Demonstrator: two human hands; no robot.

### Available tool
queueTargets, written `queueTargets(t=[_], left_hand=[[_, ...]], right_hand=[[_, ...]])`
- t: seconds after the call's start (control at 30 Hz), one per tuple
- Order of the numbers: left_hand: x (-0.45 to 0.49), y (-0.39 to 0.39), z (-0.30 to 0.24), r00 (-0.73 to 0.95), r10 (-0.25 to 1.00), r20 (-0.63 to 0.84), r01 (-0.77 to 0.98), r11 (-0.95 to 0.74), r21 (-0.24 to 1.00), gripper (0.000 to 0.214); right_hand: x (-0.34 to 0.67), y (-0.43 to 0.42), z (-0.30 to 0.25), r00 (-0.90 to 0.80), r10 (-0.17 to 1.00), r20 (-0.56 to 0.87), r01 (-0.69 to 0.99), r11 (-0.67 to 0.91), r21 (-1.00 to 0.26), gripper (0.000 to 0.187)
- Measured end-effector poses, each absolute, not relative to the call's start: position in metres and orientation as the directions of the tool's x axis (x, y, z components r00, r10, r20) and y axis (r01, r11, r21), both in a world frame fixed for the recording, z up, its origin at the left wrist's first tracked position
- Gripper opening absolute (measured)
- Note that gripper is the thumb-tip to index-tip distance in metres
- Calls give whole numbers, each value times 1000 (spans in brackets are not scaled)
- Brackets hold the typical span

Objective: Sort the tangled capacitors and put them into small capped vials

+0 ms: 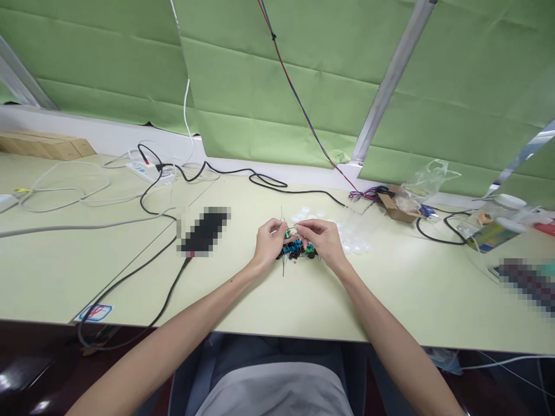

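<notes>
My left hand is closed in a pinch on a small green part with thin wire leads, over the middle of the table. My right hand meets it from the right, thumb and forefinger pinched on a thin wire that runs towards the green part. Below both hands lies a pile of small electronic components, blue, black and green, some with long thin leads. The hands partly cover this pile. Just behind my right hand, translucent whitish discs are scattered on the tabletop.
A pixelated black device with a black cable lies left on the table. Cables and a white power strip spread along the back left. At the back right stand a cardboard box with a plastic bag and a clear container.
</notes>
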State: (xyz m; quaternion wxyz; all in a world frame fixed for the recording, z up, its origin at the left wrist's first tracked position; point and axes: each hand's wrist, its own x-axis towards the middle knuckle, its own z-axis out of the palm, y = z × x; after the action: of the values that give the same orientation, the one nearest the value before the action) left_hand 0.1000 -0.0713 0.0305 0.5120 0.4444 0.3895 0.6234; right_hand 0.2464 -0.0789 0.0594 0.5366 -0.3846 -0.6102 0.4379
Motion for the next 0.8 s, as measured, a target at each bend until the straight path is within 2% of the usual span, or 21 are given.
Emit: queueTargets(t=[0.4, 0.8], left_hand=[[101, -74, 32, -85, 992, 89, -305, -111, 946, 30], [102, -73, 30, -55, 991, 121, -301, -132, 944, 31]], right_hand=[[252, -72, 53, -241, 941, 238, -192, 194, -962, 26], [249, -73, 52, -132, 936, 328, -53, 323, -945, 19]])
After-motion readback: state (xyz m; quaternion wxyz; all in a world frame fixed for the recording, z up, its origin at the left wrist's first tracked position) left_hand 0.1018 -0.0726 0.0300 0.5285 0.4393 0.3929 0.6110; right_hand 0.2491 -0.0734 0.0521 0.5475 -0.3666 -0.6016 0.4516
